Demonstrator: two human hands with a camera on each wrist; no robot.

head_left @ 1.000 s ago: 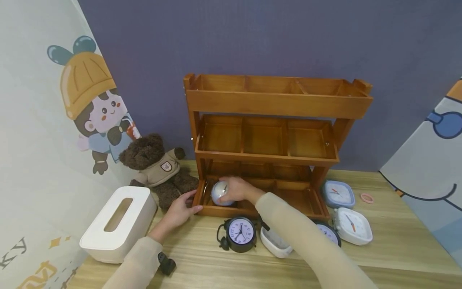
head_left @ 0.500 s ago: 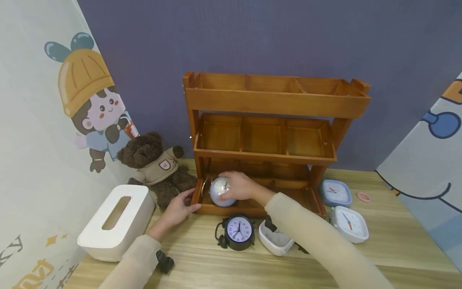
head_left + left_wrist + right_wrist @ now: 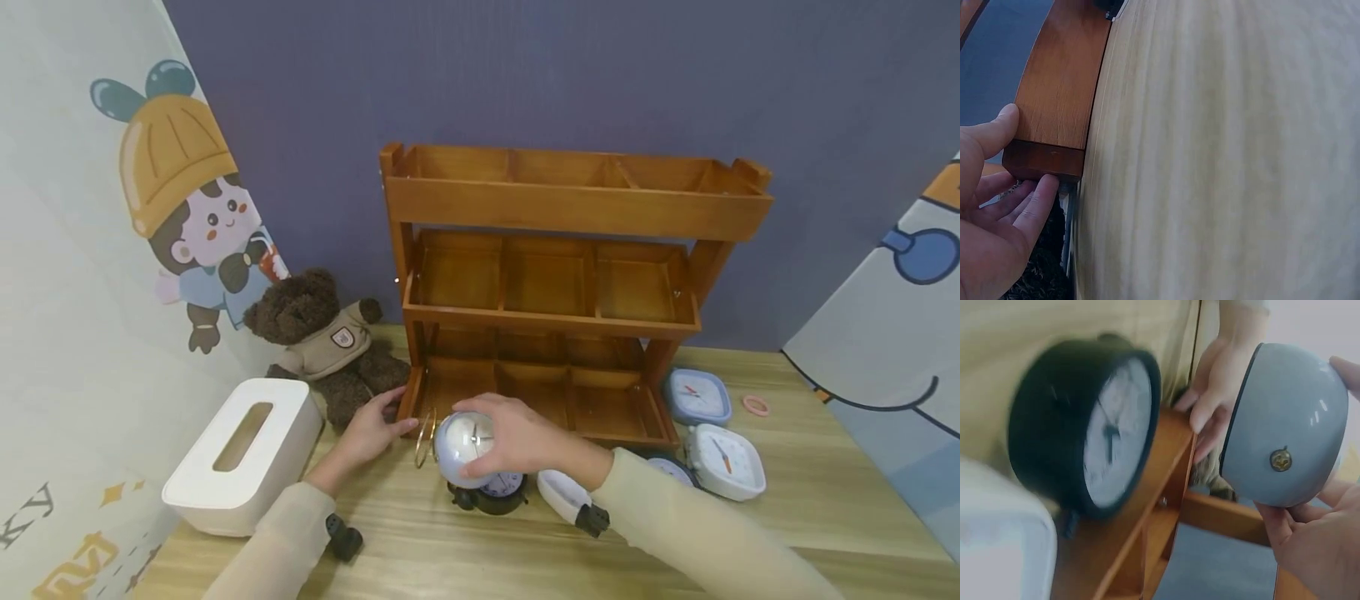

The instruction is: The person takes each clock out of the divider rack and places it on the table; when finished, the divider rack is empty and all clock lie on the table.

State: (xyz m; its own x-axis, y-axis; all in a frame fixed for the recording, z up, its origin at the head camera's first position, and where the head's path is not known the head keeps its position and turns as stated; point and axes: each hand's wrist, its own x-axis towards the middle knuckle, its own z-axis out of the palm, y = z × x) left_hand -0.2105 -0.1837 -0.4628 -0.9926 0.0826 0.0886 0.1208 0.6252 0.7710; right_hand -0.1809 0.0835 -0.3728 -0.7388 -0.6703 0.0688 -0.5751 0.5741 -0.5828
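My right hand [image 3: 521, 437] grips a round, pale blue alarm clock [image 3: 452, 454] with a gold hoop, held in front of the shelf's lowest tier and overlapping a black alarm clock [image 3: 504, 485] in the head view. Its smooth body and a gold fitting [image 3: 1281, 460] show in the right wrist view, thumb and fingers around it. My left hand [image 3: 372, 429] holds the lower left front corner of the brown wooden shelf [image 3: 577, 200]. In the left wrist view the thumb lies at the board's [image 3: 1060, 81] edge and the fingertips touch its end.
To the right stand a blue square clock [image 3: 700, 396], a white clock [image 3: 726, 462] and a pink ring [image 3: 755, 405]. A white item [image 3: 561, 492] lies partly behind my right wrist. At left are a teddy bear [image 3: 330, 342] and a white tissue box [image 3: 288, 417].
My right hand has lifted the pale blue alarm clock out of the lowest tier's left compartment and brought it forward past the front board. The left hand stays at the shelf corner.
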